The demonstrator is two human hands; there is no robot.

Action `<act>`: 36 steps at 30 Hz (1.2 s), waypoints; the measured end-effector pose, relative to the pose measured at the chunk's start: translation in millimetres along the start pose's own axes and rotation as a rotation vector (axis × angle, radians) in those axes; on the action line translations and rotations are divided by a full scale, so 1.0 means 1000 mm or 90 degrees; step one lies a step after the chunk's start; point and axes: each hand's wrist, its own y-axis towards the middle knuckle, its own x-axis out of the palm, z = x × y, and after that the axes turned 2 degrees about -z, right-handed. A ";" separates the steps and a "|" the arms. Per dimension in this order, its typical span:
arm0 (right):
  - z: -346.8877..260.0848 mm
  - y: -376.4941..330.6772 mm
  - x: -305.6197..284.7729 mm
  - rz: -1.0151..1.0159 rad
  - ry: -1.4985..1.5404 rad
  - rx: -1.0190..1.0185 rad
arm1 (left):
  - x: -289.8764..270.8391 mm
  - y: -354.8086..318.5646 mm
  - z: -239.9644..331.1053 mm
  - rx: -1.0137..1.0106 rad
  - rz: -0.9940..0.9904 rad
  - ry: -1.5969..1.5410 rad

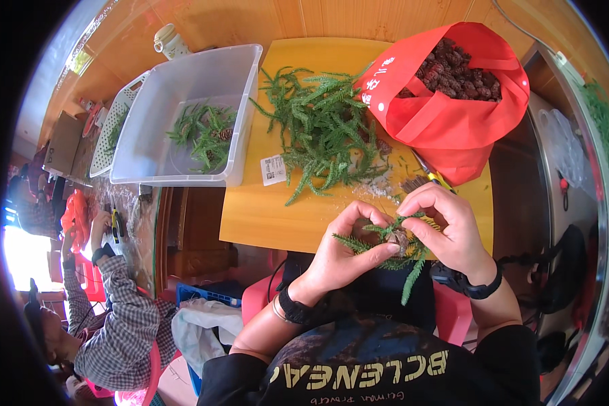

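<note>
Near the front edge of the yellow table [264,220], my two hands hold a green artificial pine sprig [410,283] with a small brown pine cone [398,238] at its middle. My left hand [342,254] grips it from the left, thumb pressed against the cone. The fingertips of my right hand [453,227] pinch the sprig's upper part; what exactly lies between them is hidden. Just beyond my hands is a heap of loose green sprigs [325,128]. Yellow-and-black pliers [440,177] lie close to my right hand, beside some thin brown stems [413,183].
A red bag [446,139] full of pine cones [457,71] stands far right. Left are a clear plastic bin [183,179] holding sprigs with a cone, and a white basket [105,145]. A white label [273,170] lies by the heap. A co-worker in checked sleeves [125,311] sits left.
</note>
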 end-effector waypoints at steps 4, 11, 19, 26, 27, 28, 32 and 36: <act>-0.004 0.003 0.003 0.023 -0.019 -0.040 | 0.003 -0.001 -0.003 0.005 0.009 -0.022; 0.002 0.003 0.004 0.064 -0.033 -0.054 | 0.005 0.004 -0.007 0.082 0.062 0.072; 0.005 0.003 0.007 0.074 0.004 -0.036 | 0.007 0.008 -0.012 0.080 0.087 0.091; 0.002 0.003 0.009 0.082 0.024 -0.014 | 0.006 0.009 -0.011 0.080 0.081 0.092; 0.000 0.003 0.008 0.082 0.024 -0.014 | 0.006 0.009 -0.011 0.080 0.081 0.091; -0.003 0.004 0.006 0.075 0.018 0.003 | 0.006 0.009 -0.011 0.075 0.083 0.067; -0.001 0.003 0.000 0.064 0.037 0.004 | 0.007 0.009 -0.007 0.042 0.078 -0.033; -0.004 0.002 -0.006 0.058 0.055 0.051 | 0.005 0.008 -0.006 0.061 0.034 -0.007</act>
